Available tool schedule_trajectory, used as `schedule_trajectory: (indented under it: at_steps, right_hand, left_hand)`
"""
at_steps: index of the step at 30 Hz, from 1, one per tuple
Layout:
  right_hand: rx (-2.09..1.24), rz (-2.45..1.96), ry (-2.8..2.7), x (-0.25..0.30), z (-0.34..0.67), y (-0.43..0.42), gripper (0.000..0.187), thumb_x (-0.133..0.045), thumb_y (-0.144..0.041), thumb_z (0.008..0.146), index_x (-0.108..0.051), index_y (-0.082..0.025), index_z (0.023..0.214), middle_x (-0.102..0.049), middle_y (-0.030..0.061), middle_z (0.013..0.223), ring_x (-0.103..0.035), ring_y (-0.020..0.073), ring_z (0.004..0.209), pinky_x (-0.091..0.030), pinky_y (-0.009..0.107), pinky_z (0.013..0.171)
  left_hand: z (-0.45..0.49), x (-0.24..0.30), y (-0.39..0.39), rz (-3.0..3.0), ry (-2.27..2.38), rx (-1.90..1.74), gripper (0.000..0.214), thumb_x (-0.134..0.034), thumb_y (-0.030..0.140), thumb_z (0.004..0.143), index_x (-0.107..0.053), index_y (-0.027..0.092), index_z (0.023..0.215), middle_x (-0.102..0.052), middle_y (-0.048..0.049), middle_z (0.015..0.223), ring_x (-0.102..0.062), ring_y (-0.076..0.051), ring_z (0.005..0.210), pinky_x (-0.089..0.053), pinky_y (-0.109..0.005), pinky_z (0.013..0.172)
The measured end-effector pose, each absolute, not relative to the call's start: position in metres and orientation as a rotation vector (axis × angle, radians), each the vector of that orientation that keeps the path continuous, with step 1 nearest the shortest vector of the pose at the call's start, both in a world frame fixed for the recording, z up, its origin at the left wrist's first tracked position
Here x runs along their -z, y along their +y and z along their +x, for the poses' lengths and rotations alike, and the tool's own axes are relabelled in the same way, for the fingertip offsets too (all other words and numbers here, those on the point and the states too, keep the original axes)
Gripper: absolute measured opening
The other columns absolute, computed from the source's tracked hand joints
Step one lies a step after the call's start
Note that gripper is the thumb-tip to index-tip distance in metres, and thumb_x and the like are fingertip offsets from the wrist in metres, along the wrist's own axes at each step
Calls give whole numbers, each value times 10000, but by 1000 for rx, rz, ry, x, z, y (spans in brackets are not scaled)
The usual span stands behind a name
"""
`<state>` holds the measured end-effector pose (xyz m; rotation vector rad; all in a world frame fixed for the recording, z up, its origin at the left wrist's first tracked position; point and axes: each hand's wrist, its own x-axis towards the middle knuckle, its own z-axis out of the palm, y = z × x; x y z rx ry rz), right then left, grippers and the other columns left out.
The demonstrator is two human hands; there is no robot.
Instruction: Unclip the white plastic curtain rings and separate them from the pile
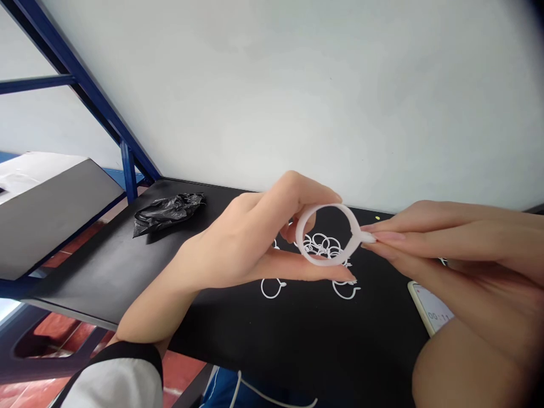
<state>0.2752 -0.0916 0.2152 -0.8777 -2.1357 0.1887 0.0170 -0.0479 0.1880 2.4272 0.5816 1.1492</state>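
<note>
A white plastic curtain ring [352, 247] is held up above the black table in front of me. My left hand [242, 241] grips the round band, index finger on top and thumb underneath. The fingertips of my right hand [463, 243] pinch the small clasp at the ring's right side. Behind and below, several similar white rings [321, 242] lie in a loose pile, partly hidden by my left hand. One ring [263, 290] lies apart on the left, and another [340, 296] has its ends apart near my left thumb.
A crumpled black plastic bag [168, 214] lies at the table's back left. A phone [429, 306] showing a timer is partly covered by my right hand. The black table [297, 334] meets a pale wall [276, 102]. A blue metal frame [93, 85] rises on the left.
</note>
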Motion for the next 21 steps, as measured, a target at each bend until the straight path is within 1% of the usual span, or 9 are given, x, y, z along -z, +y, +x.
schedule_trajectory:
  at_steps: [3, 7, 10, 12, 14, 17, 18, 20, 21]
  right_hand:
    - [29, -953, -2167, -213, 276, -91, 262, -742, -248, 831, -731, -390, 1051, -772, -67, 1053, -740, 151, 883, -616, 254, 659]
    - [-5, -863, -2182, -213, 271, -87, 283, -770, -195, 788, -743, -352, 1021, -782, -41, 991, -744, 157, 816, -602, 267, 628]
    - [-15, -925, -2009, -214, 262, -84, 155, -762, -235, 807, -767, -320, 937, -780, -21, 888, -726, 151, 756, -564, 284, 603]
    - [-19, -1014, -1856, -214, 257, -79, 67, -756, -263, 822, -767, -305, 873, -768, -23, 822, -709, 143, 732, -553, 287, 628]
    - [-83, -1069, -1843, -210, 254, -70, 26, -743, -291, 836, -761, -298, 853, -758, -34, 792, -701, 140, 720, -558, 281, 654]
    - [-419, -1198, -2013, -190, 251, -46, 122, -706, -382, 862, -758, -272, 863, -764, -9, 850, -706, 161, 756, -563, 285, 663]
    - [-576, -1252, -2075, -179, 250, -35, 158, -685, -399, 875, -757, -259, 884, -765, 8, 888, -711, 176, 801, -571, 303, 710]
    - [-766, -1380, -2116, -152, 246, -13, 189, -651, -387, 891, -737, -218, 897, -756, 44, 917, -703, 197, 836, -566, 336, 754]
    - [-791, -1473, -2126, -137, 244, -3, 180, -633, -356, 896, -721, -198, 894, -745, 62, 908, -693, 199, 838, -559, 341, 759]
  left_hand:
    - [19, -187, -47, 2453, 593, -1121, 451, -652, 495, 902, -479, 247, 1236, -661, -18, 890, -630, -121, 655, -514, -252, 509]
    - [16, -193, -48, 2524, 610, -1208, 448, -662, 514, 889, -500, 228, 1193, -600, 16, 790, -573, -98, 603, -474, -238, 517]
    - [6, -201, -43, 2627, 736, -1161, 434, -697, 514, 862, -547, 202, 1124, -556, 40, 741, -536, -82, 606, -465, -224, 571]
    - [-1, -204, -34, 2700, 937, -895, 383, -667, 498, 889, -578, 200, 1113, -603, 17, 796, -554, -96, 645, -444, -234, 597]
    - [-5, -202, -21, 2725, 1106, -653, 392, -623, 527, 905, -597, 200, 1120, -635, -8, 851, -571, -123, 682, -420, -247, 606]
    - [-1, -189, 3, 2652, 1271, -288, 425, -552, 561, 922, -619, 197, 1132, -677, -46, 940, -616, -176, 771, -425, -268, 655]
    - [2, -182, 11, 2608, 1294, -151, 437, -549, 567, 916, -630, 193, 1126, -691, -58, 967, -632, -192, 801, -430, -272, 662]
    - [8, -167, 27, 2493, 1370, 118, 432, -574, 564, 887, -661, 196, 1097, -712, -77, 1041, -659, -212, 831, -445, -279, 664]
    - [11, -159, 34, 2434, 1432, 213, 440, -594, 561, 867, -666, 202, 1111, -715, -85, 1085, -671, -226, 855, -459, -286, 670]
